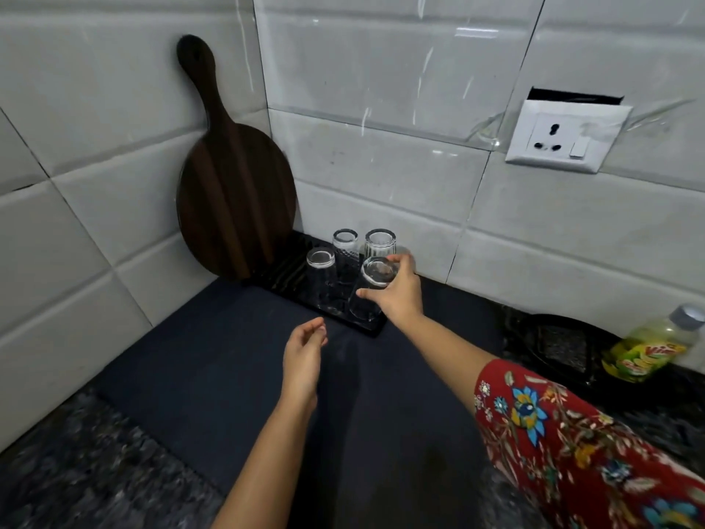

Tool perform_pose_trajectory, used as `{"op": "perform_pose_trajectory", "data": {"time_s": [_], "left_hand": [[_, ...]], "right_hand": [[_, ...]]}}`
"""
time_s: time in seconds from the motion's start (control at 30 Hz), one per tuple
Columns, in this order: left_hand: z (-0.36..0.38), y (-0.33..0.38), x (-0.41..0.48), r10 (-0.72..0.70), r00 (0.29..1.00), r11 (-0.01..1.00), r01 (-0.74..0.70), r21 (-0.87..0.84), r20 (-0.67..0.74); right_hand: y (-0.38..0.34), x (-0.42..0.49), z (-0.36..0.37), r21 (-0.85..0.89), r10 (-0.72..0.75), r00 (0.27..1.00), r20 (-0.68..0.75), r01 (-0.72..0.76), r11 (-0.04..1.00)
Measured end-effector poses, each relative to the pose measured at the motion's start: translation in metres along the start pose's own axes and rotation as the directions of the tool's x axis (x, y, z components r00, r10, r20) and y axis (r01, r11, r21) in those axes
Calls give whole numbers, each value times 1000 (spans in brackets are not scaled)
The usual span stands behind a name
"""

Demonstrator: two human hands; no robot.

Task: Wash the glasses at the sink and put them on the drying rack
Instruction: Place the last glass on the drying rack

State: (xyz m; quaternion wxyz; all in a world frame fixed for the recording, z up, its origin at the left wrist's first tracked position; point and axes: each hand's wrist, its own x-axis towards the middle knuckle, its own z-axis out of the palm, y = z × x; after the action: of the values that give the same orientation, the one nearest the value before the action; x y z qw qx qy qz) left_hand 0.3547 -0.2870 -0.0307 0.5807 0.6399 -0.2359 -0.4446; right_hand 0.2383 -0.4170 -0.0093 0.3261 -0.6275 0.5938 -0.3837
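Way off to the left of the grip, a dark wooden cutting board (232,177) was leaned up against the tiled wall. Closer in, low and left of the grip, the left hand (305,353) was hung over the dark mat (213,360), fingers loosely curled, nothing held in it. Honestly it looked idle.

Next came the black drying rack (286,261), tucked into the corner, and at its near right end the held glass (377,271). It was wrapped by the right hand (402,295), thumb on the near side and fingers curled over the far side up by the base, mouth down and a bit tilted. Whether the rim was already touching the rack couldn't be told, too much clear-on-black.

So the step in hand was judged to be the placing one, with washing done for this glass. For the next move, the glass would need to be levelled so the rim sits flat, then the fingers loosened and lifted straight off, since neighbours were parked tight. The front-left glass (321,261) was just beside the grip on its left, and the back-left glass (345,246) and back-right glass (380,244) just behind it.

Counted up: four glasses, three stood upside down and untouched plus the one gripped. One rack, one board, one mat. Well off to the right of the grip, one wall socket (564,137) and one dish soap bottle (648,349) were spotted. No sink was caught in view.
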Motion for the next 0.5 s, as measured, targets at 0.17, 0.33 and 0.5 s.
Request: {"op": "perform_pose_trajectory", "data": {"time_s": [0.17,0.33,0.5], "left_hand": [[4,1,8,32,999,999,-32,4,1],[10,4,12,41,999,999,-41,-17,-7],[14,6,15,48,999,998,-48,-32,-8]], "right_hand": [[1,4,10,-28,-30,999,-19,29,999],[2,5,13,-66,-56,998,-25,54,996],[-1,4,21,-90,-77,997,-29,74,993]]}}
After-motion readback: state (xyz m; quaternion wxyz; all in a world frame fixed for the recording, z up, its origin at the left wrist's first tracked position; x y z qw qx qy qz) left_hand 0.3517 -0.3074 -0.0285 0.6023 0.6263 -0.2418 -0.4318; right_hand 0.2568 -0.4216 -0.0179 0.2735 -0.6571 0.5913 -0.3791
